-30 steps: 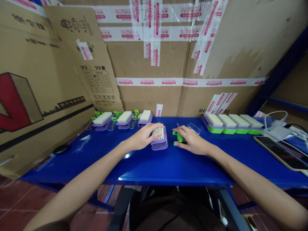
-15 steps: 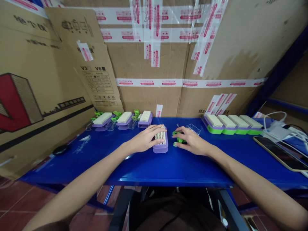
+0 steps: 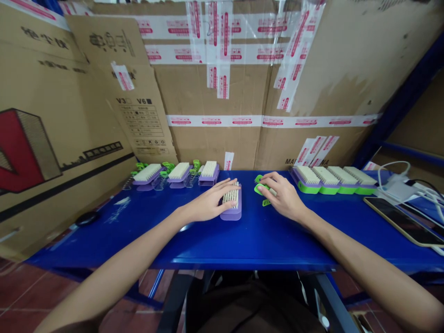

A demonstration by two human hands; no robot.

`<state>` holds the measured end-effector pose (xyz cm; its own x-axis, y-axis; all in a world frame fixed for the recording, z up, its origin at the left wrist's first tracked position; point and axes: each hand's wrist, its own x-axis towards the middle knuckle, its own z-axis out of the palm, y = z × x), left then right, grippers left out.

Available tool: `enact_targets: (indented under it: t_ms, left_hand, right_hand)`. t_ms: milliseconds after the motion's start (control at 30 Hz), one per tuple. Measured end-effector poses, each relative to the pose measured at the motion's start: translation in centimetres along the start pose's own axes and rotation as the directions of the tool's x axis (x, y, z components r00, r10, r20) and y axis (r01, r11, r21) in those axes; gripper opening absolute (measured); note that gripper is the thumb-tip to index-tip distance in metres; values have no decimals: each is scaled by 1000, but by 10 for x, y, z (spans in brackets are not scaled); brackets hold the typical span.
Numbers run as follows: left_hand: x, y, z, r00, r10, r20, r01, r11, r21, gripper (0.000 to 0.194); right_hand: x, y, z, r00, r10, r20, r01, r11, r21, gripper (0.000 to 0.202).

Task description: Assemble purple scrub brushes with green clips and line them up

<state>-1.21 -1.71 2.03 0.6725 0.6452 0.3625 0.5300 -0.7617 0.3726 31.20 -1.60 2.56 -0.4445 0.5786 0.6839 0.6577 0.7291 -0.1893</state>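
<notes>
A purple scrub brush (image 3: 231, 214) with off-white bristles facing up lies in the middle of the blue table. My left hand (image 3: 208, 200) rests over it from the left, fingers stretched and apart, fingertips and thumb touching the bristles. To its right, my right hand (image 3: 282, 196) has thumb and fingers closed on a green plastic part (image 3: 260, 188) just above the table. Another green piece (image 3: 266, 202) shows beneath that hand; I cannot tell whether the two are joined. My palm and fingers hide part of what lies there.
Several brushes with green bases (image 3: 342, 189) stand in a row at the right. At the back left sit purple brushes (image 3: 147, 173) with green pieces and clear parts between them. A phone (image 3: 398, 219), white cables (image 3: 425, 192) and a black round object (image 3: 87, 218) lie nearby. Cardboard (image 3: 215, 92) walls the back.
My right hand has moved slightly right and closed on the green part, which is now turned and raised. My left hand stays on the brush.
</notes>
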Motion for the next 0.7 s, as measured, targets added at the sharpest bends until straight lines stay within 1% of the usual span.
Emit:
enact_targets:
  t_ms: [100,200,267,400,467,567,633,700]
  left_hand:
    - [1,6,-1,999,46,0,-46,990,-133,53]
    - [2,12,0,997,70,15,-62,953,-295,46]
    - [3,15,1,998,59,19,-46,912,-407,44]
    - [4,17,2,1000,-5,1,5,793,-609,42]
    - [5,20,2,1000,-27,-3,18,759,-651,40]
    - [8,25,3,999,-29,-15,12,737,-675,36]
    - [9,29,5,999,-24,-47,-12,757,-654,36]
    - [9,32,6,995,-21,-98,-41,809,-586,35]
  right_hand:
    - [0,-3,-1,1000,3,-11,-3,1000,27,36]
    - [-1,-7,-1,999,-34,-25,35,998,58,30]
    - [-1,-8,-1,997,-64,-39,66,995,68,25]
    - [-4,-10,0,989,-137,-57,140,988,64,21]
    - [-5,-12,0,980,-191,-57,195,979,59,22]
    - [-7,-16,1,959,-277,-53,280,959,55,25]
    - [-8,-20,1,950,-310,-34,311,949,52,28]
    - [-8,-23,1,950,-311,7,310,949,48,31]
